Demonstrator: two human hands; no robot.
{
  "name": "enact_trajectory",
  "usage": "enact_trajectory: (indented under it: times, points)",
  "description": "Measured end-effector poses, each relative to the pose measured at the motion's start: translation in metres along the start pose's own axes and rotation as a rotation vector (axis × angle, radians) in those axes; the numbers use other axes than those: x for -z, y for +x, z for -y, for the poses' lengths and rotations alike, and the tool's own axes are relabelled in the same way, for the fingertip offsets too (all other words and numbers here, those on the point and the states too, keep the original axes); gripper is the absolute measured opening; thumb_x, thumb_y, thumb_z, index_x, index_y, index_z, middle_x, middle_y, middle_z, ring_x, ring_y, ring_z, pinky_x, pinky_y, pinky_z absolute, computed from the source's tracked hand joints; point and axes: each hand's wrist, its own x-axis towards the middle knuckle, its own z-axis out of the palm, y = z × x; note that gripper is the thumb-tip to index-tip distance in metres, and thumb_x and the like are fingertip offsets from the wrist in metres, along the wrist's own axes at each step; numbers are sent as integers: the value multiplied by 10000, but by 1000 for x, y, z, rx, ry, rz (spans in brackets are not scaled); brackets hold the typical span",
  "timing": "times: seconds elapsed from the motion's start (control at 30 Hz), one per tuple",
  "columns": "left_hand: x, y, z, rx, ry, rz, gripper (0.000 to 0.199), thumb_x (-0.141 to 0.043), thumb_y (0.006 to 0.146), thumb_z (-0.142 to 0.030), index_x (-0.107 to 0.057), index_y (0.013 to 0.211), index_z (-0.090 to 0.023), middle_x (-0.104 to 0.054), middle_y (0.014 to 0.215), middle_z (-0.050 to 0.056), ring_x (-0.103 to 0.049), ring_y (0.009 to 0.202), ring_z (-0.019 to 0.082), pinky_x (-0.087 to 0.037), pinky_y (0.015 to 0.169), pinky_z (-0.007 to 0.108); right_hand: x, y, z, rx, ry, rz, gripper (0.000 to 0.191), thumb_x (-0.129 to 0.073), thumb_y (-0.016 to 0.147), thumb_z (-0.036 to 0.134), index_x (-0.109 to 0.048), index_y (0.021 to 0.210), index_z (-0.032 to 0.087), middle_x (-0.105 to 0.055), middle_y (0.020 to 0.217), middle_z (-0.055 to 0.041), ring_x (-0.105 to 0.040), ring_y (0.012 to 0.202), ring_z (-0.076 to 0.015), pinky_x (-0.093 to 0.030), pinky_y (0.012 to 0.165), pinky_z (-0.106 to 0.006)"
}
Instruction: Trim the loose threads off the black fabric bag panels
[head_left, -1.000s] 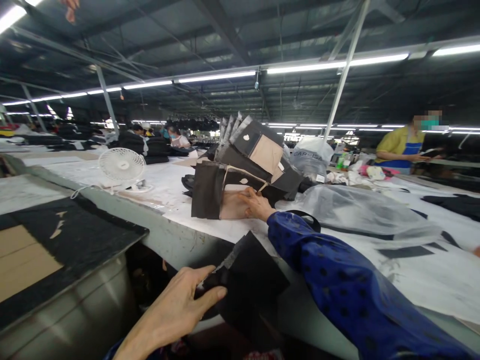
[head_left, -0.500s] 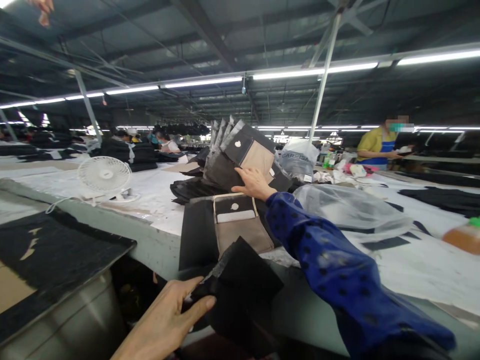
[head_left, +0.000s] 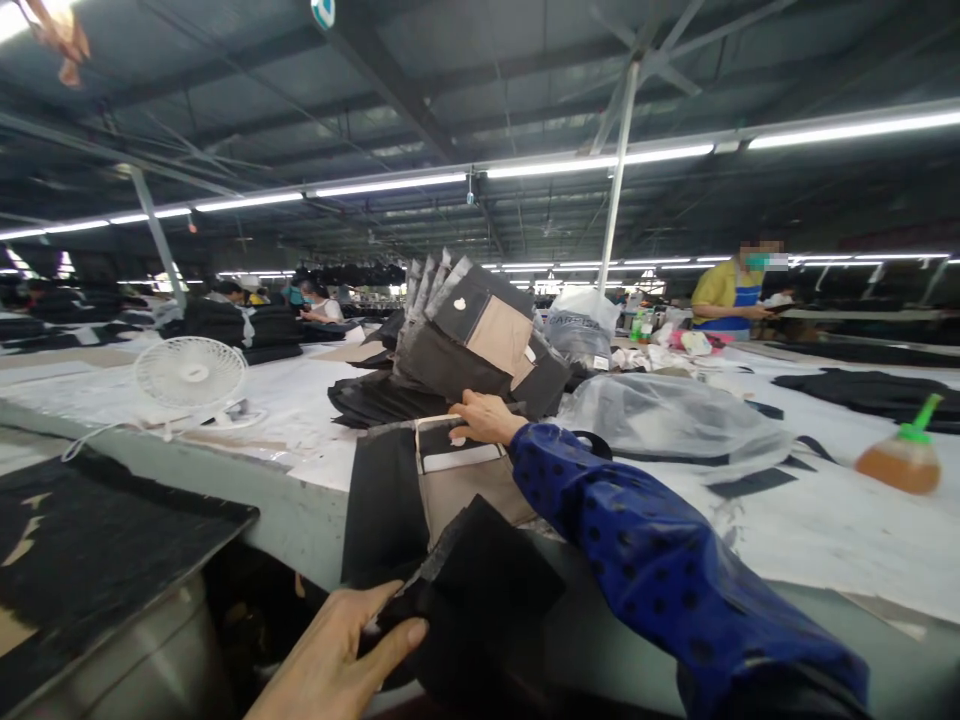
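At the bottom, my left hand [head_left: 352, 640] is closed on a black fabric piece [head_left: 487, 570], thumb on top along its rough grey edge. My right hand [head_left: 486, 418], in a blue dotted sleeve, reaches forward over a dark fabric panel with a taupe pocket [head_left: 480, 485], a light strip and a white round mark. Its fingers are stretched out at the panel's upper edge, with the fingertips touching or just above it. Behind stands a fanned pile of similar dark panels [head_left: 450, 345], the front one with a tan pocket [head_left: 496, 338].
A white fan [head_left: 191, 372] stands on the left of the table. Clear plastic wrap [head_left: 667, 415] lies right of my sleeve, and a bottle of orange liquid with a green nozzle [head_left: 900, 460] stands farther right. A person in yellow and blue [head_left: 727, 297] is across the table.
My right hand has moved down and back from the fanned pile to the nearer pocket panel. My left hand keeps the black piece. The whole view has shifted slightly.
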Motion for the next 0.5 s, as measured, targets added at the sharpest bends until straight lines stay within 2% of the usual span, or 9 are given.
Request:
enact_trajectory:
  times: [0.13,0.23,0.37,0.5]
  points:
    - [-1,0,-2,12,-11,82,364,-488,877,-460,-617,733,-151,-611,749,-1,-537,726,166,-449,661,217,-9,5,11,94,8,-52,308,-520,924,462,-661,1069,229,-540,1097,-76,-502,1041,-212,-413,823,-300]
    - [-3,-1,1,33,-18,63,390,-494,862,-500,-639,751,-155,-625,771,13,-561,769,187,-474,686,234,-13,5,19,130,27,-77,201,-527,935,365,-651,1006,223,-525,1095,-57,-514,960,-171,-415,715,-250]
    - [-5,-3,6,53,-58,27,385,-527,837,-513,-677,818,-159,-647,806,27,-576,800,202,-493,695,248,-11,3,25,142,41,-123,175,-463,960,248,-607,1057,228,-510,1105,-54,-531,920,-158,-402,644,-230]
    - [-6,-2,3,32,-49,30,422,-508,851,-520,-652,738,-140,-620,746,18,-557,735,180,-485,666,241,-6,7,28,112,44,-181,224,-418,960,201,-554,1138,205,-507,1129,-77,-559,928,-177,-438,660,-250]
